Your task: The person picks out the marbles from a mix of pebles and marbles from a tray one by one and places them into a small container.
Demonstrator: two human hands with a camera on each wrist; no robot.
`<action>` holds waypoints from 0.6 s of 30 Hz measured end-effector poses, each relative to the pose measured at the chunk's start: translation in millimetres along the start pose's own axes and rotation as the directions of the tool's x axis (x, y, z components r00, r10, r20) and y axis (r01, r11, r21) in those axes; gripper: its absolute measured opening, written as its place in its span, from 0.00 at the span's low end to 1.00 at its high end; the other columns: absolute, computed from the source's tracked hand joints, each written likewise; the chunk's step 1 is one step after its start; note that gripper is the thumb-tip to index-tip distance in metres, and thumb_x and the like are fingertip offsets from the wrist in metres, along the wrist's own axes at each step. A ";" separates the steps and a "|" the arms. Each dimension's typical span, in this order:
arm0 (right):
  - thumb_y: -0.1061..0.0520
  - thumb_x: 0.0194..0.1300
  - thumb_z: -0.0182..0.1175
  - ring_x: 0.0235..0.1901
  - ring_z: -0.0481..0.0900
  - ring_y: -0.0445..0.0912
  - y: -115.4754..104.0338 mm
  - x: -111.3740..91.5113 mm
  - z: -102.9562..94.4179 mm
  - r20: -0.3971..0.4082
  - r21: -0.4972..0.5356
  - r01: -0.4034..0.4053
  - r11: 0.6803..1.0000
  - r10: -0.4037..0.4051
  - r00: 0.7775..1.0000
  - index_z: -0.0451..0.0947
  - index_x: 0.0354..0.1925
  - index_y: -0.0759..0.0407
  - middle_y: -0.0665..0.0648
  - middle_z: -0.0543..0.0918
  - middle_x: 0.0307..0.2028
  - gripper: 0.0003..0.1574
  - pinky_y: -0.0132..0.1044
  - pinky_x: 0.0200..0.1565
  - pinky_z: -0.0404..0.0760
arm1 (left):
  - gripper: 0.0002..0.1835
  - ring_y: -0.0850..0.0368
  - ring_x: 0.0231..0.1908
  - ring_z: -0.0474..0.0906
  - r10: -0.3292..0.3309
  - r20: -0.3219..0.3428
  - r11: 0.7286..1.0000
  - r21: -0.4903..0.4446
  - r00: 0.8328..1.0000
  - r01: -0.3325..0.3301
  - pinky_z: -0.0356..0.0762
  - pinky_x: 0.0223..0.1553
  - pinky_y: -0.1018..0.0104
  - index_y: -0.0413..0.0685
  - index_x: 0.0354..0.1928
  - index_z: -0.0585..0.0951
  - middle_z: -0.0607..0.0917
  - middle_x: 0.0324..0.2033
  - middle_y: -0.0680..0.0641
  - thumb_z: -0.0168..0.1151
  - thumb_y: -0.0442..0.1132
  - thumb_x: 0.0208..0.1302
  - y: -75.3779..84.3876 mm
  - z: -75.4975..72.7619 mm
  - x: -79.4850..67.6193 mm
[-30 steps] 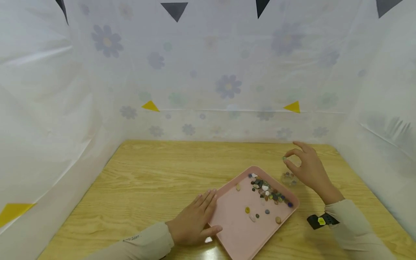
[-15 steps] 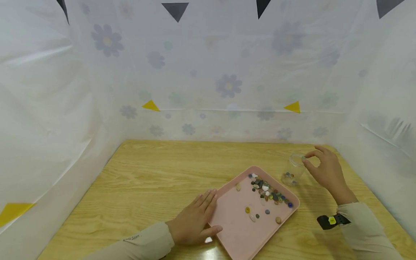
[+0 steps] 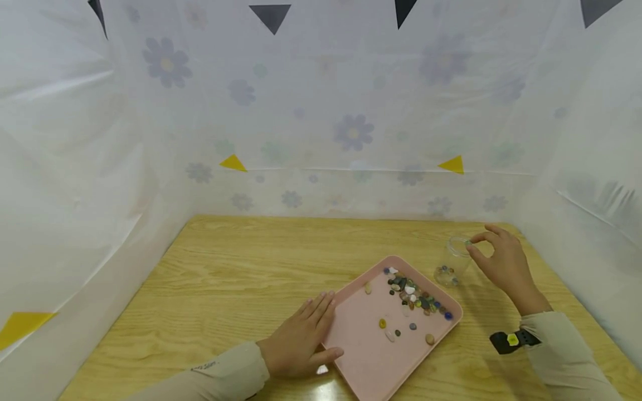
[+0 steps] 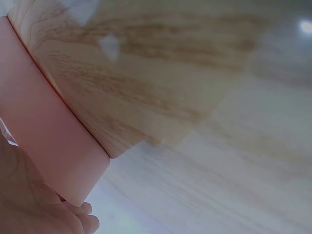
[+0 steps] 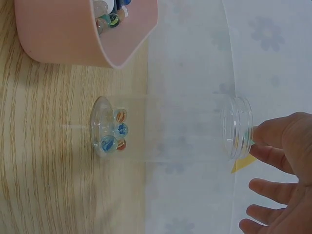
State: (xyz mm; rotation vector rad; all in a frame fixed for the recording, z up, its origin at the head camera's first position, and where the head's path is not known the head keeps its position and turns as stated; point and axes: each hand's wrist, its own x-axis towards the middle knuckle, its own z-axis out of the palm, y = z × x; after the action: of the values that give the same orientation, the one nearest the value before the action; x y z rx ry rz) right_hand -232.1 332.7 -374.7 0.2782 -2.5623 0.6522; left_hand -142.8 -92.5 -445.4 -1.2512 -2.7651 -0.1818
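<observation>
At the right of the head view, my right hand (image 3: 504, 267) pinches a small greenish marble (image 3: 468, 243) between thumb and forefinger, right at the mouth of a clear jar (image 5: 239, 127). The jar stands upright, and several blue and orange marbles (image 5: 108, 143) lie on its bottom. The right wrist view shows the other three fingers spread apart from the jar. My left hand (image 3: 301, 337) rests with extended fingers along the left edge of a pink tray (image 3: 361, 356), its thumb reaching over the rim. Colourful stones and marbles (image 3: 408, 291) cluster toward the tray's far right side.
Several loose stones, one of them a yellow piece (image 3: 382, 323), are scattered nearer the tray's middle. The wood-grain table (image 3: 241, 262) is enclosed by pale flower-printed sheets (image 3: 311, 111). Behind the jar, the back sheet meets the table's far edge.
My right hand has moved right, from in front of the jar to its rim, with the greenish marble, then stayed there over the last half second. The left hand and tray have kept still.
</observation>
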 end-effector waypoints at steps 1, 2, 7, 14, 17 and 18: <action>0.60 0.64 0.62 0.56 0.60 0.79 0.0 -0.1 0.1 0.001 0.000 0.000 1.000 0.000 1.000 0.78 0.42 0.71 0.80 0.66 0.59 0.14 0.75 0.52 0.58 | 0.46 0.43 0.73 0.45 -0.001 0.000 1.000 0.001 1.000 0.001 0.52 0.70 0.49 0.32 0.73 0.49 0.49 0.73 0.35 0.28 0.66 0.71 0.0 0.1 -0.1; 0.59 0.64 0.62 0.56 0.60 0.79 -0.2 -0.2 0.1 0.001 0.000 0.001 1.000 -0.001 1.000 0.78 0.42 0.71 0.80 0.66 0.59 0.14 0.75 0.52 0.58 | 0.46 0.43 0.73 0.45 -0.001 0.000 1.000 0.002 1.000 0.001 0.52 0.70 0.49 0.32 0.73 0.49 0.49 0.73 0.35 0.28 0.67 0.71 0.1 0.3 -0.1; 0.60 0.64 0.62 0.55 0.60 0.79 0.2 0.3 0.4 -0.007 0.003 0.011 1.000 -0.011 1.000 0.79 0.40 0.71 0.81 0.66 0.59 0.13 0.75 0.52 0.58 | 0.46 0.44 0.73 0.45 -0.006 0.007 1.000 0.001 1.000 0.006 0.50 0.71 0.50 0.33 0.73 0.49 0.48 0.73 0.35 0.27 0.67 0.71 0.2 0.4 -0.4; 0.59 0.64 0.62 0.54 0.61 0.79 0.4 0.9 0.7 -0.023 0.008 0.028 1.000 -0.028 0.999 0.80 0.39 0.71 0.81 0.67 0.58 0.12 0.74 0.52 0.58 | 0.45 0.44 0.73 0.45 -0.007 0.006 1.000 0.007 1.000 0.007 0.50 0.71 0.50 0.33 0.73 0.50 0.49 0.73 0.35 0.27 0.66 0.71 0.6 -0.9 0.3; 0.58 0.65 0.61 0.55 0.62 0.79 1.2 0.3 1.7 -0.022 0.016 0.035 0.999 -0.035 0.999 0.80 0.39 0.71 0.82 0.67 0.57 0.13 0.74 0.53 0.57 | 0.45 0.44 0.73 0.45 -0.009 0.008 1.000 -0.001 1.000 0.009 0.50 0.71 0.50 0.32 0.73 0.49 0.49 0.73 0.35 0.27 0.66 0.71 0.9 -0.8 -0.2; 0.58 0.65 0.61 0.55 0.62 0.79 1.2 0.0 2.1 -0.022 0.017 0.039 0.999 -0.038 0.999 0.80 0.39 0.71 0.82 0.67 0.57 0.13 0.74 0.54 0.57 | 0.45 0.44 0.73 0.45 -0.009 0.011 1.000 -0.006 1.000 0.009 0.50 0.71 0.50 0.32 0.73 0.49 0.49 0.73 0.35 0.27 0.66 0.71 1.0 -0.7 -0.5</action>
State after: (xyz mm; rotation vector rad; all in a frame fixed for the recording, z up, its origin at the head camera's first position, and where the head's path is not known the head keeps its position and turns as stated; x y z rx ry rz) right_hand -233.3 332.8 -376.8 0.3240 -2.5255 0.6605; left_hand -141.7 -92.2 -444.8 -1.2448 -2.7825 -0.1850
